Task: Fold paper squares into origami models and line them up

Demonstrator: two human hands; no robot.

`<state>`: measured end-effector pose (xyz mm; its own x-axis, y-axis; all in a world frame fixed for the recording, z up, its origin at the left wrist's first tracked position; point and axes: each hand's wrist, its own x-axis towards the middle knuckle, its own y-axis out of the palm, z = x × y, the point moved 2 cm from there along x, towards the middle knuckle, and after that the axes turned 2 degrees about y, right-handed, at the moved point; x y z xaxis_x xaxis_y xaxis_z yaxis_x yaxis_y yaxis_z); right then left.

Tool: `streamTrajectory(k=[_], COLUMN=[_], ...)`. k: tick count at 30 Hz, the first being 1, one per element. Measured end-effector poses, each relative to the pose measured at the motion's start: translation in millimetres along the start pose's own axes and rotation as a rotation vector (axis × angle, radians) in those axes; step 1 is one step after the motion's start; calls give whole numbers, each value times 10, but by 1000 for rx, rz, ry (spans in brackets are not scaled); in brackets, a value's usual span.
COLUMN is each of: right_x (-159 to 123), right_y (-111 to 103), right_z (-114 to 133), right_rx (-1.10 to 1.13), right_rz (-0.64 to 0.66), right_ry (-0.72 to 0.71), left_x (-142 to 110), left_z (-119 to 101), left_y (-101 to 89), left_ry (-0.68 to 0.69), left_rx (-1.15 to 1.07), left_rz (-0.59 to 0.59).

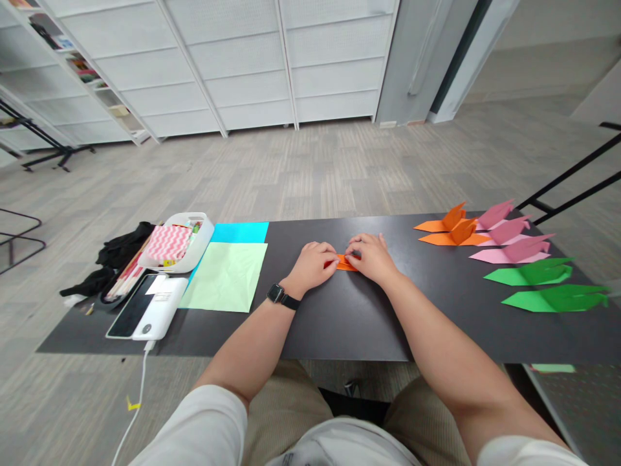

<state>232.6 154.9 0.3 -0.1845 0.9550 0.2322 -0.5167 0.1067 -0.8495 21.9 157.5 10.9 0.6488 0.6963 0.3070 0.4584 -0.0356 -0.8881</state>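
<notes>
A small folded piece of orange paper [346,263] lies on the dark table [349,323] straight in front of me. At its left end, my left hand [316,264] has its fingers closed on the paper. My right hand [370,259] pinches the other end with thumb and forefinger, the remaining fingers bent above. Both hands cover much of the paper, so only its middle strip shows. A black watch [283,296] sits on my left wrist.
Folded paper birds stand at the right: orange [453,238], pink [514,249] and green [553,299]. Left are light green sheets [226,278], a blue sheet [242,232], a white box [206,226] and a phone [133,310] beside a cabled white power bank [160,310].
</notes>
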Motion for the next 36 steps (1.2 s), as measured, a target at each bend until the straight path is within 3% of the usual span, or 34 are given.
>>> streamTrajectory(k=[16, 28, 31, 34, 36], right_x=[-68, -72, -80, -89, -97], right_y=[-108, -197, -292, -406, -443], right_z=[94, 233, 231, 183, 182], right_rx=[29, -57, -1, 120, 176], right_rz=[151, -129, -310, -520, -567], right_ry=[-105, -348, -301, -178, -135], left_x=[18, -1, -22, -55, -71], left_z=[-7, -29, 31, 63, 50], left_y=[-39, -85, -147, -244, -290], left_ry=[-12, -57, -104, -202, -249], left_rx=[-27, 75, 41, -77, -167], left_rz=[-15, -51, -187, -429, -555])
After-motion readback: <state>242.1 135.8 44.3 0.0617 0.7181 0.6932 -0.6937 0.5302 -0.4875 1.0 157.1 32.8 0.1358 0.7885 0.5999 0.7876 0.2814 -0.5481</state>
